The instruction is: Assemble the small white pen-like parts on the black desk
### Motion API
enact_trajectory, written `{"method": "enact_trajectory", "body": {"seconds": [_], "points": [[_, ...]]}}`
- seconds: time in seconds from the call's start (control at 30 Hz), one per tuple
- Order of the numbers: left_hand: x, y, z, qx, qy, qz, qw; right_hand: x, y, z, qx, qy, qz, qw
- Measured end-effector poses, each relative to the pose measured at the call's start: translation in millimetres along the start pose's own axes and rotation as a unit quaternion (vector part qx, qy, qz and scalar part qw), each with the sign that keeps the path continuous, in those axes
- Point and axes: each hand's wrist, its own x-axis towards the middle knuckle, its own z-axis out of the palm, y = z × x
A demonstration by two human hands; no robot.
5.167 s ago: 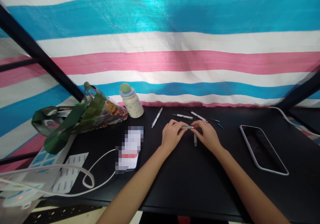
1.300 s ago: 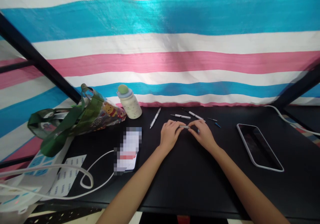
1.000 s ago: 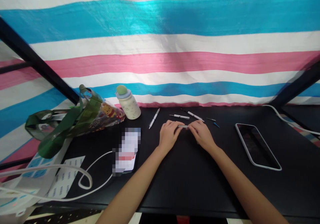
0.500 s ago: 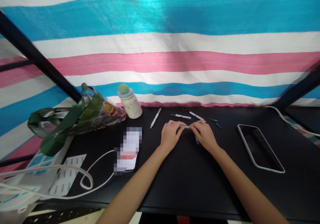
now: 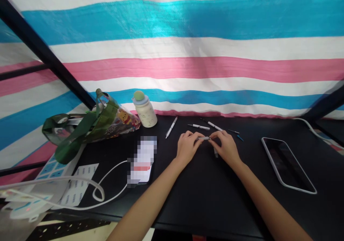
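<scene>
Over the black table (image 5: 204, 198), my left hand (image 5: 186, 146) pinches a grey pen barrel (image 5: 203, 138) from the left. The fingertips of my right hand (image 5: 225, 147) close on the barrel's right end, where a small tip shows. Beneath my right fingers lies a short grey piece (image 5: 216, 153), partly covered. Beyond my hands are a white pen (image 5: 171, 127), a second white pen (image 5: 199, 127) and a third white pen (image 5: 215, 125). A thin dark refill (image 5: 233, 131) and a small blue piece (image 5: 240, 138) lie to their right.
A phone with a blurred screen (image 5: 142, 162) and a white cable (image 5: 111, 169) lie to the left. Behind them stand a bottle (image 5: 146, 112) and a green bag (image 5: 88, 126). A dark-screened phone (image 5: 288, 165) lies at right. A striped sheet (image 5: 188, 69) hangs behind.
The view has shifted slightly, so the table items appear a little further right. Both hands keep their hold on the barrel, with a small tip now showing at its right end.
</scene>
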Motion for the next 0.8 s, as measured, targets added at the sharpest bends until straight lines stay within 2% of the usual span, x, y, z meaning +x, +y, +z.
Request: {"method": "enact_trajectory", "body": {"seconds": [0.23,0.8], "points": [[-0.2,-1.3,1.2,-0.002,0.0,0.005,1.0,0.2,2.3,1.6,0.012,-0.002,-0.022,1.0],[0.7,-1.8,0.4,-0.056,-0.002,0.015,0.998,-0.4,3.8,0.1,0.013,-0.026,-0.012,0.999]]}}
